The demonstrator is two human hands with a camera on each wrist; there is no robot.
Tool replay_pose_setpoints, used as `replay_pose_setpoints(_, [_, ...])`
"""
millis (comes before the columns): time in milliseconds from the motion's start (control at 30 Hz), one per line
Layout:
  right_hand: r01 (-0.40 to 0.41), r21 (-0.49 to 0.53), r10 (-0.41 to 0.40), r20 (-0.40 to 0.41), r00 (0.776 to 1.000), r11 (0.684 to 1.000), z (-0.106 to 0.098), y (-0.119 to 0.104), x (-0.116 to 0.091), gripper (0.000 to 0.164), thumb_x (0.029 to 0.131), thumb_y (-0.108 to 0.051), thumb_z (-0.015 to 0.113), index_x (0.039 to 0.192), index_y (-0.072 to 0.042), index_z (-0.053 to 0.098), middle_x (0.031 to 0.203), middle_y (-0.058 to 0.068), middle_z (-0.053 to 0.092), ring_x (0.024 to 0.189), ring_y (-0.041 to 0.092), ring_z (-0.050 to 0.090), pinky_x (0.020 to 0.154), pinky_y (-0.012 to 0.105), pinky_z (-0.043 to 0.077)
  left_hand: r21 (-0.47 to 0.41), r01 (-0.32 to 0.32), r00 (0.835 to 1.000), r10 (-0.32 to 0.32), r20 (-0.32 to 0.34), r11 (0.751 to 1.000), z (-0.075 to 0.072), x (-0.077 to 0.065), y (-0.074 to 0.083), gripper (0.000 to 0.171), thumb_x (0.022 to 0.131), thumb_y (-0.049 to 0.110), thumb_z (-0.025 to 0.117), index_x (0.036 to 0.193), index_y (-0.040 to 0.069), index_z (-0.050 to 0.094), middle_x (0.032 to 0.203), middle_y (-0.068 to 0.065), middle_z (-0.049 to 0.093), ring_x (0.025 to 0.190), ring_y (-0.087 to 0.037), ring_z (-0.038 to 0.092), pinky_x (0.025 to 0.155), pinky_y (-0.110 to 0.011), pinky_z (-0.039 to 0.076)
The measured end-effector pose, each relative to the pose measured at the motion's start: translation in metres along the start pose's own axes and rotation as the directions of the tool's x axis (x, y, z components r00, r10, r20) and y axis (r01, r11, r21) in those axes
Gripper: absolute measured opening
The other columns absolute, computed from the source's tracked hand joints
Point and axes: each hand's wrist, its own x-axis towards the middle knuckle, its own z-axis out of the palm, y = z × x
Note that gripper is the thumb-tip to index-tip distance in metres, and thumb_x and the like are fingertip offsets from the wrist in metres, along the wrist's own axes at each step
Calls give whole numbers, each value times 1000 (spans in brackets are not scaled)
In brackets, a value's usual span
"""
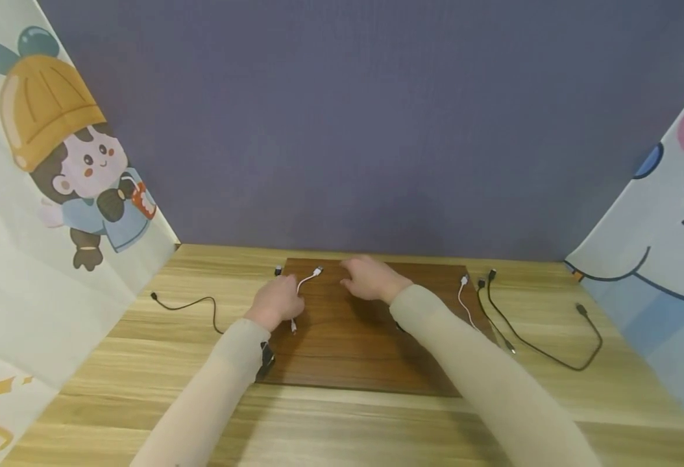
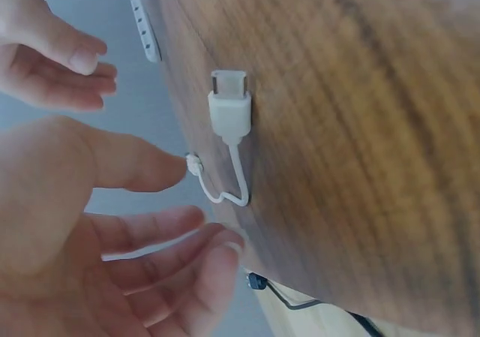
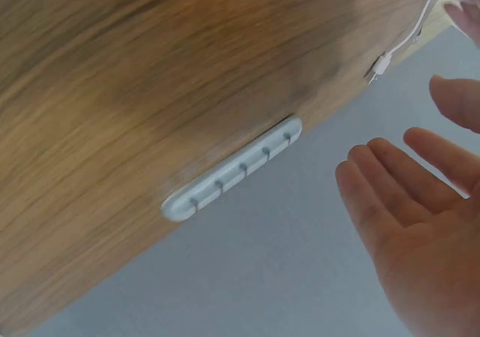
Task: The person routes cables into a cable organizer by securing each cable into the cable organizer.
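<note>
A short white USB cable point(image 1: 300, 285) lies on the left part of the brown wooden board point(image 1: 342, 363). My left hand point(image 1: 278, 302) is beside the cable and partly covers it in the head view. In the left wrist view the thumb and fingers are apart, the thumb tip near the cable's far plug point(image 2: 193, 163); the near plug point(image 2: 230, 112) lies on the board. My right hand point(image 1: 374, 277) hovers near the board's back edge, its fingers extended and holding nothing. Close to it, a pale slotted cable-clip strip point(image 3: 232, 170) sits along the board's edge.
A black cable point(image 1: 193, 303) lies left of the board on the light wood table point(image 1: 161, 363). On the right are another white cable point(image 1: 464, 299), a short dark cable point(image 1: 494, 324) and a longer black cable point(image 1: 543, 352). A grey-blue wall point(image 1: 342, 130) stands behind.
</note>
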Motion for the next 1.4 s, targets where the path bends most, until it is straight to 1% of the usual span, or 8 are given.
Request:
replay_pose_setpoints(233, [27,7,-27,-11,1000,1000,5,-9,14,47,103,-20,61,144,2,53,144,17,56,134,33,52,111,46,41,2,-44,996,44,-75,999,-5,22,1,17,94,14,61,101,-1,63,93,-15,65,76,-28,60,68,-44,54])
replay_pose_setpoints(467, [-4,12,5,-18,1000,1000,14,-6,29,44,102,-19,63,141,1,56,141,17,59,131,32,55,108,44,44,-48,-18,999,17,-28,999,-7,38,3,21,97,18,62,107,0,66,96,-12,65,79,-27,60,69,-41,52])
replay_pose_setpoints(633, [-9,32,10,-11,1000,999,19,-5,39,39,102,-16,62,137,1,59,137,16,61,128,32,57,107,44,46,-69,-6,1000,5,-26,998,-2,44,0,28,96,19,62,115,-1,66,112,-16,67,94,-29,63,82,-46,53])
replay_pose_setpoints(767, [-13,21,13,5,1000,1000,23,-8,47,35,101,-13,61,134,-2,62,135,15,63,124,29,59,106,43,46,-82,-14,1000,11,-28,997,1,47,-2,26,95,18,63,113,-1,66,115,-18,67,97,-30,62,85,-47,53])
replay_pose_setpoints(900, [2,1,-2,42,999,1000,28,-14,55,37,101,-9,57,138,-5,60,131,13,65,113,25,61,100,41,49,-78,-10,999,7,-37,997,3,48,-2,13,91,12,62,98,3,68,107,-15,68,90,-29,61,80,-44,52])
replay_pose_setpoints(1067, [-14,7,13,89,996,1000,34,-21,61,47,101,-5,51,147,-16,55,142,8,60,123,24,59,101,40,49,-66,-10,999,7,-44,998,5,50,0,11,85,6,59,87,8,69,106,-13,67,88,-29,58,76,-41,51])
replay_pose_setpoints(1233, [-45,-85,52,75,996,995,39,-26,63,45,98,-2,55,135,-24,66,135,3,65,122,23,61,95,39,53,-12,0,1000,0,-21,1000,5,48,-1,10,85,4,60,90,5,68,105,-13,67,83,-27,58,71,-39,51])
replay_pose_setpoints(1400, [-46,-136,48,12,999,990,41,-31,63,37,92,4,62,117,-20,75,121,3,71,111,22,66,83,39,56,15,-7,1000,7,-16,1000,7,44,-3,12,83,3,61,92,4,68,114,-15,69,91,-29,61,79,-44,53])
